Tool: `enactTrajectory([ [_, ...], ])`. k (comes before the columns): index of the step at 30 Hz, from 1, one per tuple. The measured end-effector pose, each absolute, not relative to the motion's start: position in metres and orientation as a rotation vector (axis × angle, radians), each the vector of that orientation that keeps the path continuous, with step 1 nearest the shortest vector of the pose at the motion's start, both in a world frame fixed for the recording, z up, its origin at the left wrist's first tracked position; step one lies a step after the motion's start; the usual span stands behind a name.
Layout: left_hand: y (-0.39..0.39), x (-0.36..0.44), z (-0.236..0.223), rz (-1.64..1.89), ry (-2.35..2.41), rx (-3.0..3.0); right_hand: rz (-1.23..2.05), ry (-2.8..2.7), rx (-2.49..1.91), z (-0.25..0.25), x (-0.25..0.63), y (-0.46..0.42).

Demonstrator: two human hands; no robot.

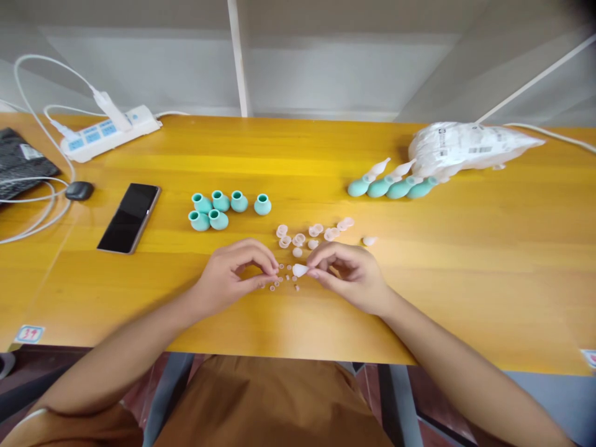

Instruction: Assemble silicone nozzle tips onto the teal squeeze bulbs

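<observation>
White tapered plastic tip (299,270): I see the right hand (352,276) pinching it by tiny clear rings (276,284); the left hand's (230,276) fingertips nearly meet, hold unclear. Open-mouthed teal bulbs (222,203) stand beyond; yellow wooden tabletop (470,273) stretches rightward past its near-edge forearms (135,344).

At 8 o'clock the left hand (237,273) has thumb and fingertips nearly together — whether they pinch anything is too small to tell. At 4 o'clock the right hand (350,273) covers the narrow end of the white tip (299,270). Between 2 and 3 o'clock the print on the white bag (475,146) is illegible, and the nozzles of the two rightmost teal bulbs (421,189) blur into it. Picture edges cut off the dark pouch (23,158) toward 10 o'clock, the brown sleeve (93,428) at 8 and the paper label (590,357) near 4.
</observation>
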State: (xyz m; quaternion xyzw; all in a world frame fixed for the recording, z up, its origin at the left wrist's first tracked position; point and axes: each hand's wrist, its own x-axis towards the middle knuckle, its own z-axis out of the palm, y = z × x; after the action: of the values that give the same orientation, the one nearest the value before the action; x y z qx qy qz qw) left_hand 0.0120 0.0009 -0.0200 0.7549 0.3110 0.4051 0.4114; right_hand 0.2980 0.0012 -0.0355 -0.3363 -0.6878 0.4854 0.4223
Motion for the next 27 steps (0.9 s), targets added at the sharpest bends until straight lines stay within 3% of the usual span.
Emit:
enactTrajectory([
  [5, -0.001, 0.012, -0.018, 1.085, 0.780, 1.858, 1.502, -1.533, -0.830, -0.040, 0.291, -0.002],
  [27, -0.011, 0.023, -0.019, 1.197, 0.642, 1.912, 1.757, -1.344, -0.739, -0.044, 0.279, -0.009],
])
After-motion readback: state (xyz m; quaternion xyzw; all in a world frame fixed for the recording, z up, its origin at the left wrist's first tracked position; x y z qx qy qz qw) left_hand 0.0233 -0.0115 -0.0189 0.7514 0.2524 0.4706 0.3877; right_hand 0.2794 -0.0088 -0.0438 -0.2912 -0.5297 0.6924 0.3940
